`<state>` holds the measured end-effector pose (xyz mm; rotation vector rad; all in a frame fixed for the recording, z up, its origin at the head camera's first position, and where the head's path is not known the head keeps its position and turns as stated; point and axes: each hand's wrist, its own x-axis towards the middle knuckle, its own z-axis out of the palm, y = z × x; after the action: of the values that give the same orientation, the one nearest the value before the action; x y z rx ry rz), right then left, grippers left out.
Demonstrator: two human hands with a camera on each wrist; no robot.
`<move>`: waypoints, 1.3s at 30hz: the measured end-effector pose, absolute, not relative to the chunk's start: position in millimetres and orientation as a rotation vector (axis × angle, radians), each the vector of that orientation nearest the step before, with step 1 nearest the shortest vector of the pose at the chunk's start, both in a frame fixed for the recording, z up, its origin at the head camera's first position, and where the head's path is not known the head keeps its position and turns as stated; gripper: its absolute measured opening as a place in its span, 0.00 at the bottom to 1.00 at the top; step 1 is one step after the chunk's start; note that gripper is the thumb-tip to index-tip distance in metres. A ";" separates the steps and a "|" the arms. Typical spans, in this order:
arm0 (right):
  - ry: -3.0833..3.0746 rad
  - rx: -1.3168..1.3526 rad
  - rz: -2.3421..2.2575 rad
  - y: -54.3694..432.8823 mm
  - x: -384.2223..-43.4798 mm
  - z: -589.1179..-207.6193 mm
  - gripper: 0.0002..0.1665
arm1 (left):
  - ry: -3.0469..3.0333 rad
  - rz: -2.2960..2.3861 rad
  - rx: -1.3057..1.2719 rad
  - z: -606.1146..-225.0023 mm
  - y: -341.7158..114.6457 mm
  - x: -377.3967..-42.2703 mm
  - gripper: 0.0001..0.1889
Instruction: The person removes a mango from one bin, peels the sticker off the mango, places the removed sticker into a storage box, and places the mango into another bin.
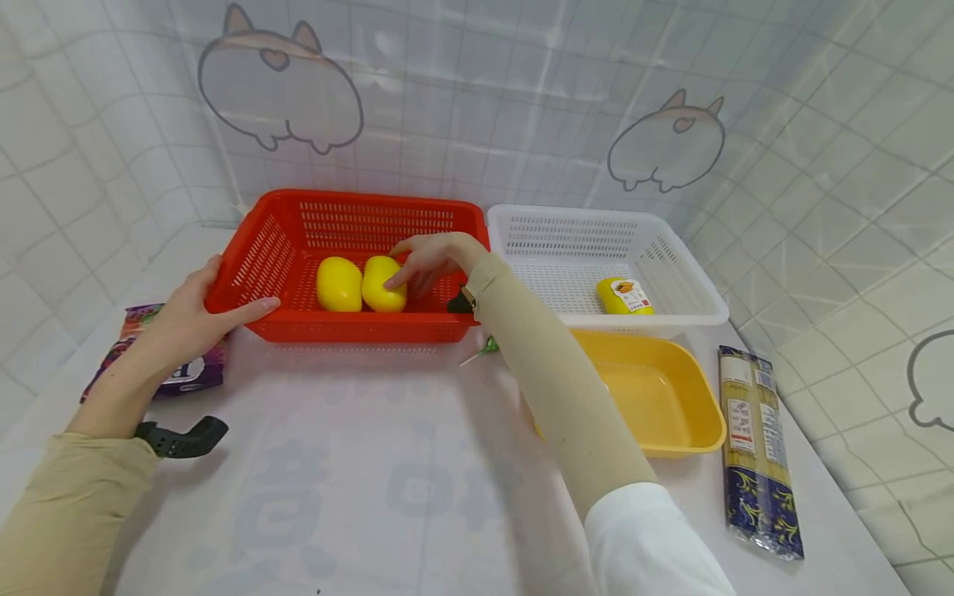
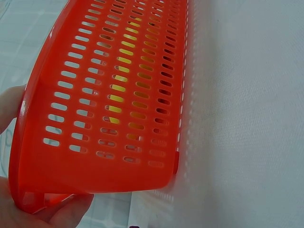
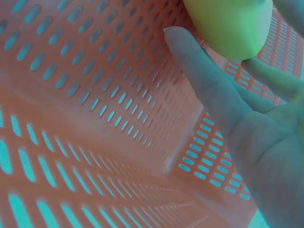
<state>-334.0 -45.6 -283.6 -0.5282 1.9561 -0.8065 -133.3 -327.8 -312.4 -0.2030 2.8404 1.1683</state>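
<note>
My left hand [image 1: 179,319] grips the left end of the red basket [image 1: 358,327], thumb over its rim. In the left wrist view, the fingers [image 2: 71,211] pinch the rim at a corner. Inside the basket, toward its front wall, two smooth yellow mangoes lie side by side: a left mango [image 1: 339,284] and a right mango [image 1: 383,285]. My right hand [image 1: 432,258] reaches into the basket and holds the right mango from its right side. In the right wrist view that mango [image 3: 232,28] sits between the fingers, with one finger stretched out beside it.
A white basket [image 1: 686,319] adjoins on the right, holding a yellow labelled pack [image 1: 624,296]. In front stands a yellow tub [image 1: 701,439], partly behind the right forearm. Noodle packs [image 1: 756,447] lie far right, a purple bag [image 1: 201,372] left, a green lollipop [image 1: 489,346] between baskets.
</note>
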 end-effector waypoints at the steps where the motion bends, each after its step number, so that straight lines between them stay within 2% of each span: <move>1: 1.953 -0.528 -0.808 -45.5 -334.1 -283.5 0.50 | 2.842 1.166 -0.204 -312.0 -327.8 -133.1 0.59; 19: 2.021 -0.579 -0.751 -38.0 -333.4 -273.9 0.47 | 2.842 1.147 -0.204 -310.9 -327.2 -132.8 0.59; 27: 2.082 -0.632 -0.702 -33.4 -330.8 -260.2 0.50 | 2.855 1.133 -0.194 -313.1 -329.1 -134.9 0.60; 39: 2.166 -0.717 -0.742 -17.6 -321.6 -240.5 0.47 | 2.859 1.131 -0.190 -314.9 -331.2 -136.0 0.59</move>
<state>-321.6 -17.6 -240.5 -0.7171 2.1662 -0.7416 -136.0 -331.2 -314.9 -0.1900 2.8594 1.1308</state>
